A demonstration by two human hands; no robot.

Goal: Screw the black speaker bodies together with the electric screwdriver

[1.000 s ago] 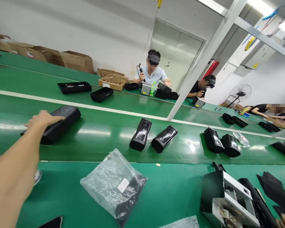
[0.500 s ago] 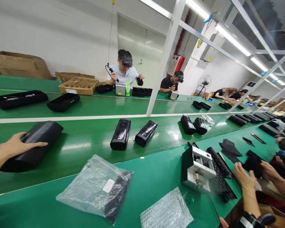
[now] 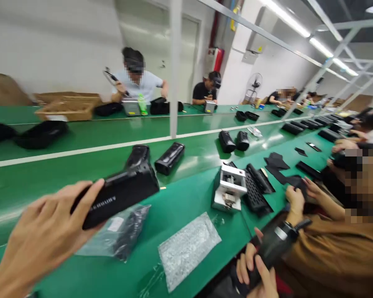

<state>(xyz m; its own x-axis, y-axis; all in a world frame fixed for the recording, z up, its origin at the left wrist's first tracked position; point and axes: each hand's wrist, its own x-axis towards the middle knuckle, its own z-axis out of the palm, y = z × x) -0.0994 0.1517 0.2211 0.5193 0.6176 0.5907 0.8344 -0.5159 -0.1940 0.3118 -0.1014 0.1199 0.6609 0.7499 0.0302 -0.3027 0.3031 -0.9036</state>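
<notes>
My left hand [image 3: 56, 223] is wrapped round a long black housing [image 3: 124, 192] with rounded edges and pale lettering along its side, lifted above the bench and tilted up to the right. It partly covers a second black housing [image 3: 138, 155] standing behind it. Close by lies another glossy black housing [image 3: 170, 158]. At the bottom right, my right hand [image 3: 256, 271] grips a dark electric screwdriver [image 3: 275, 246] with a white label; its tip is hidden. Below the held housing is a clear plastic bag [image 3: 124, 231] with dark contents.
A bubble-wrap sheet [image 3: 189, 250] lies in front, left of a white-and-black metal fixture [image 3: 230, 188]. Black perforated parts [image 3: 256, 194] lie beside it. At right, a co-worker's hands [image 3: 298, 196] handle black material. A white post [image 3: 174, 70] rises ahead; others work across the bench.
My left hand has raised the black housing off the bench and brought it rightward, turning its lettered side into sight. My right hand with the screwdriver has come into view. The view has swung right.
</notes>
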